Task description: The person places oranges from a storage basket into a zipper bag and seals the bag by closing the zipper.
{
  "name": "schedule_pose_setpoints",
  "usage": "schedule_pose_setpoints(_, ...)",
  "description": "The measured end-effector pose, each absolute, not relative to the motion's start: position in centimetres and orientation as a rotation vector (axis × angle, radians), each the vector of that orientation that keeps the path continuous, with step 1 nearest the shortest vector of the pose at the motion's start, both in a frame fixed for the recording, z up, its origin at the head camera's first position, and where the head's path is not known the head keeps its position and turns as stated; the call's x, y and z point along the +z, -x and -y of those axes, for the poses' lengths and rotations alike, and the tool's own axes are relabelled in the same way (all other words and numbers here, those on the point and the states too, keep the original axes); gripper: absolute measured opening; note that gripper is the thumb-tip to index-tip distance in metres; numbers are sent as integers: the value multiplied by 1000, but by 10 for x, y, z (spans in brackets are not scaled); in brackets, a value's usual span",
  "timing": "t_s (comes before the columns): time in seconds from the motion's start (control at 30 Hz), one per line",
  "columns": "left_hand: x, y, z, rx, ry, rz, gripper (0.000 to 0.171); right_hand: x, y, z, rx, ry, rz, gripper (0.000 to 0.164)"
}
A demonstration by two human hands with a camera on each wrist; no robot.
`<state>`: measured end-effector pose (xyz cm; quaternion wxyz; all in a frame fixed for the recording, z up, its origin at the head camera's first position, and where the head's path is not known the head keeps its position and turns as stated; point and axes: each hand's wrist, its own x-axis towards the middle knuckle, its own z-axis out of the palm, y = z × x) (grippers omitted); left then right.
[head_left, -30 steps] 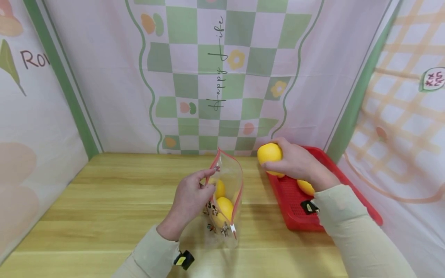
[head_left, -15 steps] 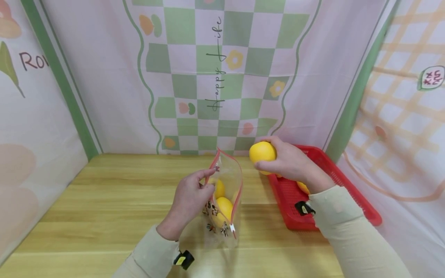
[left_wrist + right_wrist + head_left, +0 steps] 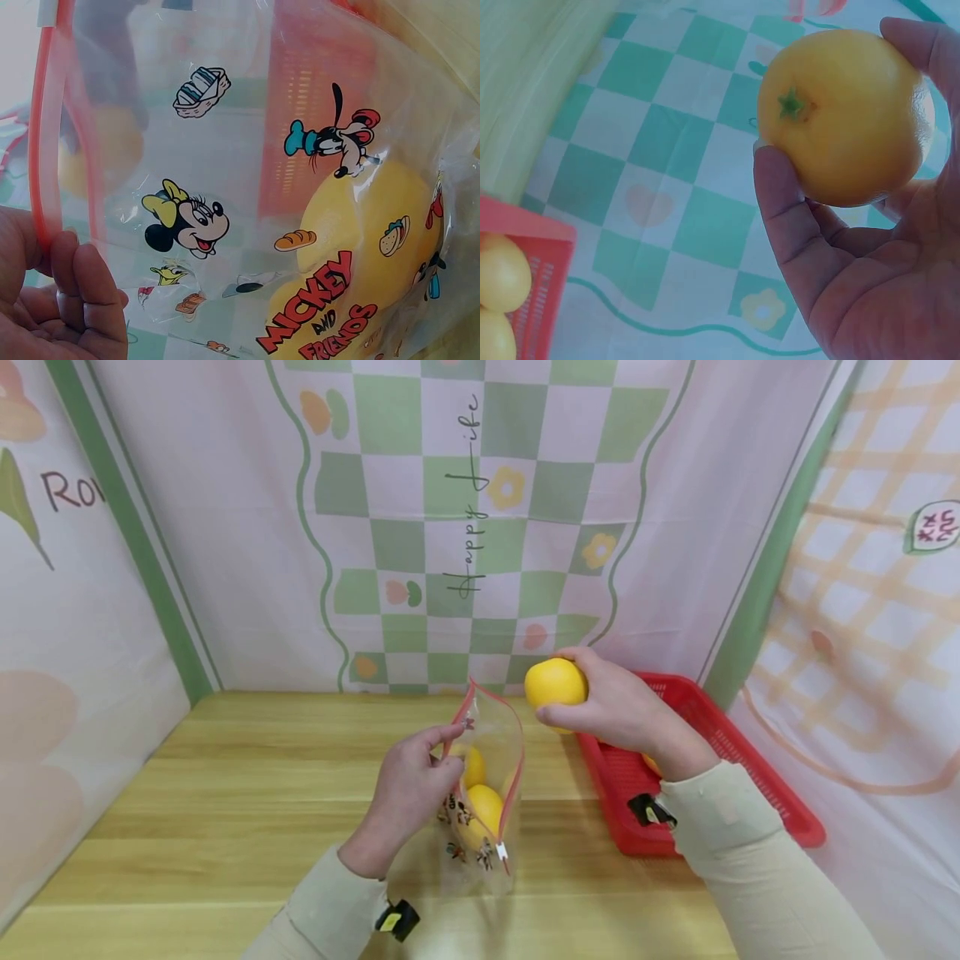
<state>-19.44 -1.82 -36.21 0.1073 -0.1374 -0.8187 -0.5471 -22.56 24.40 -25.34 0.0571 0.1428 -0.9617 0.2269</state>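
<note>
In the head view my left hand [image 3: 411, 789] pinches the rim of a clear zip bag [image 3: 480, 872] with a red zip strip and a white slider. The bag stands on the table with its mouth open. Yellow oranges [image 3: 486, 810] sit inside, behind printed cartoon figures seen in the left wrist view. My right hand [image 3: 630, 710] grips another orange [image 3: 555, 683] between thumb and fingers. That orange hangs up and to the right of the bag's mouth, apart from it. Its green stem end [image 3: 791, 103] shows in the right wrist view.
A red plastic basket [image 3: 622, 802] stands at the right, partly beneath my right forearm. Oranges [image 3: 501, 271] lie in it, mostly hidden in the head view. The wooden table [image 3: 247, 810] meets a patterned cloth backdrop [image 3: 442, 527] behind and at both sides.
My right hand has carried the orange left and slightly up, away from the basket and closer to the bag. The left hand and the bag have stayed put.
</note>
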Motion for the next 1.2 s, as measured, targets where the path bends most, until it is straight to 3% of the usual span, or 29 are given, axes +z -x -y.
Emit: schedule_pose_setpoints(1.2,-362,194,18,-1633,388,2433,46,-241,210,-207,831,-539,2837,67)
